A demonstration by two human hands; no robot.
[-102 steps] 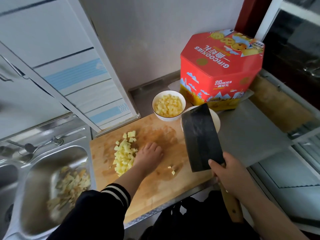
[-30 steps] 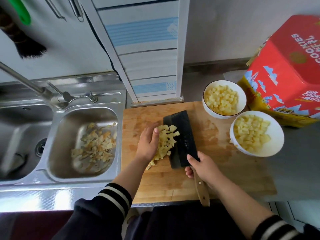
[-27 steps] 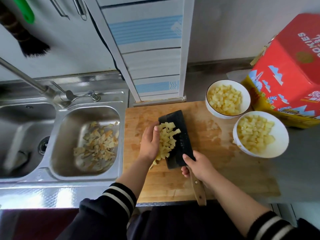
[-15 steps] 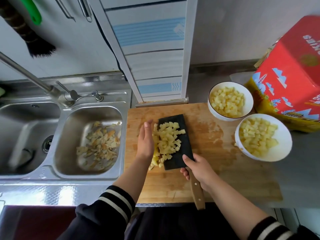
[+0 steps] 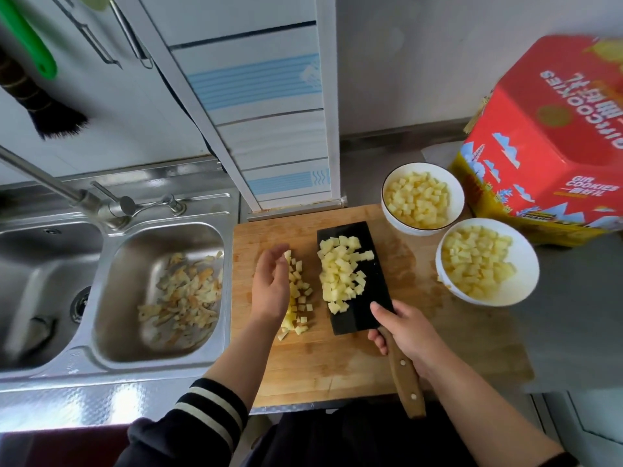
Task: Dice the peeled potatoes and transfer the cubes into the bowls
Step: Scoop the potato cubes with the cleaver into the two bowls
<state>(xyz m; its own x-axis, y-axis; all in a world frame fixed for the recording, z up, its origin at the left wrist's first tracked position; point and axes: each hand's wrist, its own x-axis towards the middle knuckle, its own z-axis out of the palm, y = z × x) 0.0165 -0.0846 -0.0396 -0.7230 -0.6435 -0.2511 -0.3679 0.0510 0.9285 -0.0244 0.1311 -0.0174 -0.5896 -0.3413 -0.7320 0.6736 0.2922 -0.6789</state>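
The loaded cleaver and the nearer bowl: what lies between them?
In the head view, only bare, damp-looking cutting board lies between the cleaver and the nearer bowl; a small potato scrap sits by the bowl's rim.

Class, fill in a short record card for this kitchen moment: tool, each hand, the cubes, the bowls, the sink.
Tool: cleaver, flat, loaded with potato cubes
Right hand: grips the cleaver's wooden handle
Left hand: open, beside the cubes left on the cutting board
Bowls: far bowl and near bowl, both holding cubes
Sink: potato peels
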